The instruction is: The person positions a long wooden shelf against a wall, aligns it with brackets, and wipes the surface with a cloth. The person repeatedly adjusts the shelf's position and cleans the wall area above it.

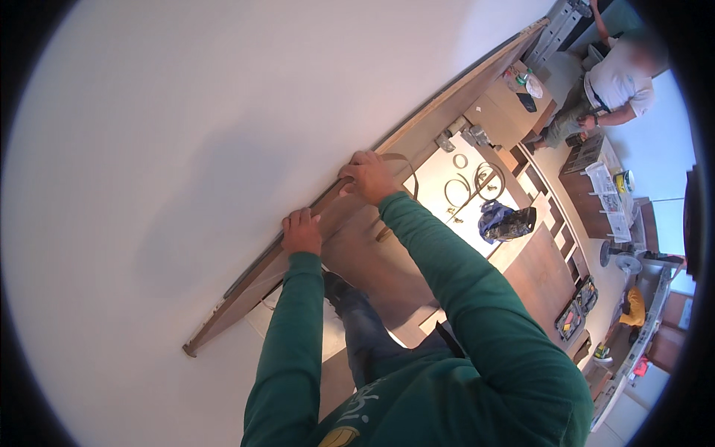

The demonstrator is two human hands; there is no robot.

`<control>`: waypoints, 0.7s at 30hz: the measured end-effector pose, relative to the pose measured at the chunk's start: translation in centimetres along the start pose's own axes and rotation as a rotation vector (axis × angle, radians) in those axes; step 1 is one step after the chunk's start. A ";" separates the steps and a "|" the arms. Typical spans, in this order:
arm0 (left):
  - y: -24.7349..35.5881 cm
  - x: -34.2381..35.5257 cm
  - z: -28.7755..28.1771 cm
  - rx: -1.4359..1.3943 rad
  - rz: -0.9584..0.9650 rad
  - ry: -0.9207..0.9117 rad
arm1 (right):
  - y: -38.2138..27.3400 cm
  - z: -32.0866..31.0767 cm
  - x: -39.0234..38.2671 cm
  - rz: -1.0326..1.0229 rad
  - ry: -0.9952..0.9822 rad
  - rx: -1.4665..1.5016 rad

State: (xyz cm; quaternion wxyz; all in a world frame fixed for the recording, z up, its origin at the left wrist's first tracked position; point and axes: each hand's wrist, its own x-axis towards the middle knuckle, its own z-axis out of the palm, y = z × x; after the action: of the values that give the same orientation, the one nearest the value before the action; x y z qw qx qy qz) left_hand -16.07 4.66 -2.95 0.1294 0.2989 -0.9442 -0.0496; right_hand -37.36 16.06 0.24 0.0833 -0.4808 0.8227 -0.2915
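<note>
A long brown board with a darker edge runs diagonally along the white wall. My left hand grips its upper edge, fingers curled over. Farther up and to the right, my right hand also has its fingers bent over that edge. A thin brown strip arches from beside my right hand toward a pale panel. Loose coils of strip and a dark blue-and-black bag lie on that panel.
A co-worker in a white top is at upper right, near a ladder and a cardboard surface. An open tool case, a fan, crates and slatted wooden pieces are on the right.
</note>
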 end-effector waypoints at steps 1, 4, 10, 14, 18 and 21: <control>0.1 0.0 -0.3 0.000 -0.002 -0.004 | -0.1 -0.1 -0.1 0.006 -0.006 -0.001; 0.2 0.1 -0.7 0.000 -0.009 -0.016 | -0.2 -0.2 -0.1 -0.011 -0.007 -0.012; 0.5 0.2 -1.0 0.034 -0.032 -0.040 | 0.5 -0.3 -0.1 -0.101 -0.032 -0.011; -0.1 0.0 0.0 0.059 0.016 0.006 | 0.8 -0.7 0.0 -0.174 -0.022 -0.027; 0.5 0.0 -0.1 0.071 0.016 0.004 | 1.1 -1.2 0.0 -0.183 -0.050 -0.043; 0.3 -0.2 0.4 0.045 0.042 0.033 | 1.3 -1.4 0.2 -0.201 -0.061 -0.001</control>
State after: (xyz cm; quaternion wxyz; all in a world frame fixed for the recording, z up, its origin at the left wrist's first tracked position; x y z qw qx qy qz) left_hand -16.17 5.04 -3.33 0.1393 0.2828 -0.9488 -0.0205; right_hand -39.04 16.92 0.66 0.0784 -0.5698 0.7675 -0.2830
